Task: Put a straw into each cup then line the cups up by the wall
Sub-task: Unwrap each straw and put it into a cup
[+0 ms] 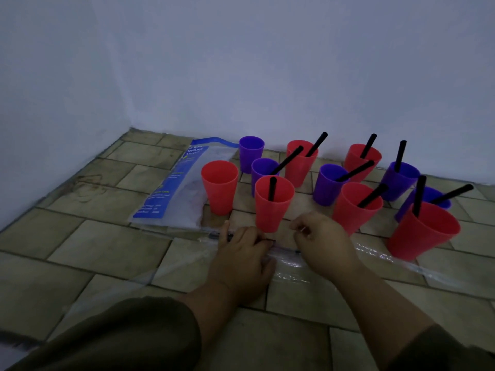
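Lower centre, the left hand [241,254] grips a crinkled clear wrapper [292,266] on the tiled floor [107,250]. The right hand [321,236] has its fingers curled and pinched, on what I cannot tell. Beyond, smooth tapered red and purple cups [273,210], most holding black straws [272,188], cluster before the wall [267,76].

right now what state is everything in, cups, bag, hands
front left red cup: upright, no straw
back left purple cup: upright, no straw
other nine cups: upright, one black straw each
clear bag: lying flat
left hand: rests on the bag, grip unclear
right hand: pinches the bag
printed packet: lying flat
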